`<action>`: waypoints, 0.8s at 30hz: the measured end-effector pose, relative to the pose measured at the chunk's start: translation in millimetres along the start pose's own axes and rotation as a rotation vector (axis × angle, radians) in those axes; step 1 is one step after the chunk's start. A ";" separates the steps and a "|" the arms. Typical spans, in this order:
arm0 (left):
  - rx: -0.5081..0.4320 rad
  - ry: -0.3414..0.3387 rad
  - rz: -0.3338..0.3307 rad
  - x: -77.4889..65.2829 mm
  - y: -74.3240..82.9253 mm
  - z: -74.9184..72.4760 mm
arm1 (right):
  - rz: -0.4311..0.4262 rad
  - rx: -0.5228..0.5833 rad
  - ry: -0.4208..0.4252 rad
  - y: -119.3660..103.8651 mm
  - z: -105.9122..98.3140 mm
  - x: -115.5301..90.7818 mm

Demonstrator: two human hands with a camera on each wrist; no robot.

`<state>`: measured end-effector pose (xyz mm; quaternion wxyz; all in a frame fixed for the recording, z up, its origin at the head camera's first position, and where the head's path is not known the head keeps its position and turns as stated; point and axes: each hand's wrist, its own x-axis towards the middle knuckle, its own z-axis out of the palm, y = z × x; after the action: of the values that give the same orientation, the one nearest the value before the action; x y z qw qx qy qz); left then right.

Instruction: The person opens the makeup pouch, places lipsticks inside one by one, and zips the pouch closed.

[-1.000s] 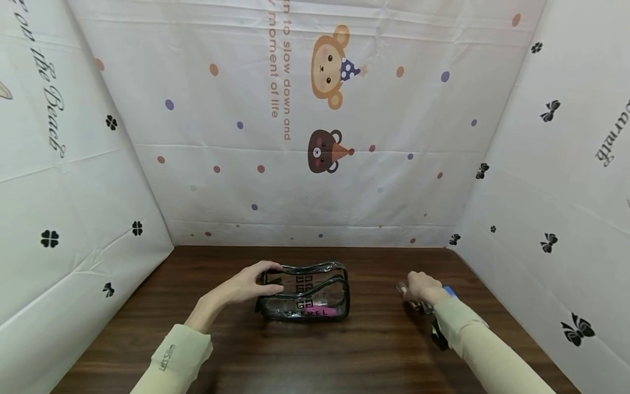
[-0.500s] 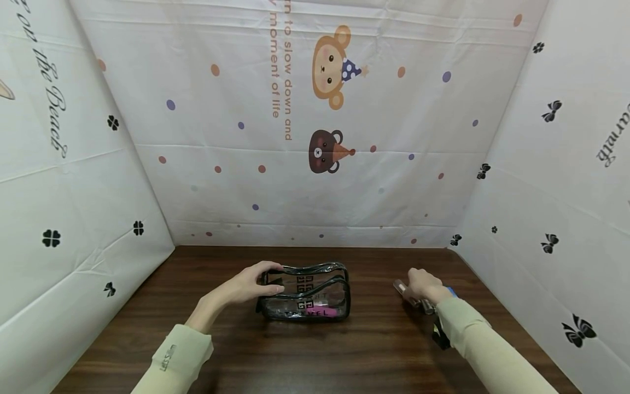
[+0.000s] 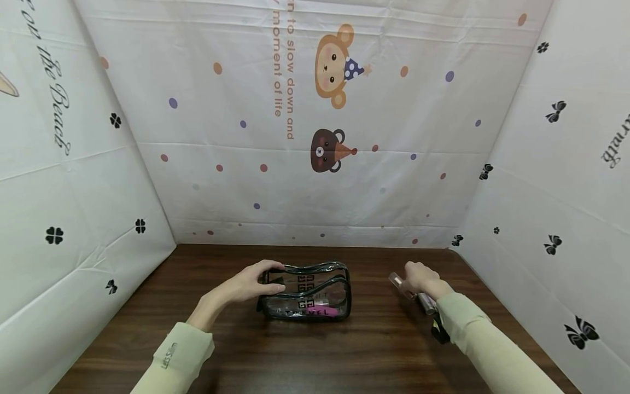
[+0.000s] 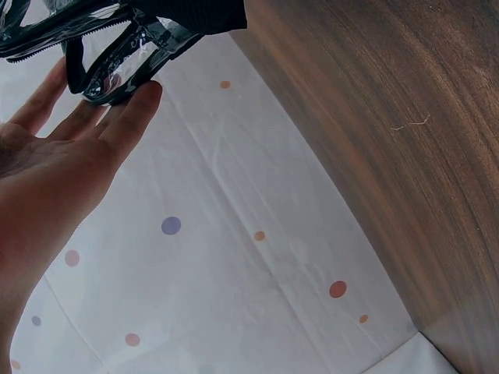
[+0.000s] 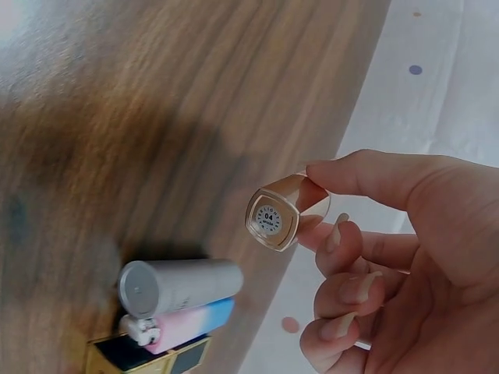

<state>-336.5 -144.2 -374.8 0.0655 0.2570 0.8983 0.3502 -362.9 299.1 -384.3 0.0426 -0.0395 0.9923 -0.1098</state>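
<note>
A clear toiletry bag (image 3: 349, 301) with black piping and dark lettering stands mid-table, its top unzipped, a pink item (image 3: 322, 310) inside. My left hand (image 3: 248, 281) holds the bag's left end, thumb over the front rim and fingers at the back. The left wrist view shows those fingertips against the black piping (image 4: 132, 87). Off to the right, my right hand (image 3: 420, 278) pinches a rose-gold makeup tube (image 5: 269, 220) between thumb and fingers. Its squarish end bears a round label reading 04, and a clear part (image 3: 396, 279) sticks out at the left in the head view.
Beneath the right hand lie a silver cylinder (image 5: 183, 287), a slim pink-and-blue item (image 5: 191, 327) and a gold-edged black case (image 5: 109, 354), side by side on the dark wooden table (image 3: 315, 361). White printed sheets (image 3: 197, 137) wall the table at the back and both sides.
The right hand has shifted a little left with the makeup tube, away from the silver cylinder, which shows more now. The left hand and the bag have stayed put.
</note>
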 end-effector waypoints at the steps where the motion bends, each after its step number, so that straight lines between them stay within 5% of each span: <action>1: -0.001 -0.001 0.000 0.1 -0.1 -0.2 | -0.003 0.001 0.001 -1.7 -1.3 0.3; 24: -0.003 -0.004 0.002 -0.5 0.3 -0.3 | -0.076 -0.025 0.025 -45.1 -26.1 -2.0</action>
<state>-336.0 -144.4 -374.5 0.0673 0.2583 0.8975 0.3510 -360.3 261.0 -348.8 0.0254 -0.0763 0.9918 -0.0996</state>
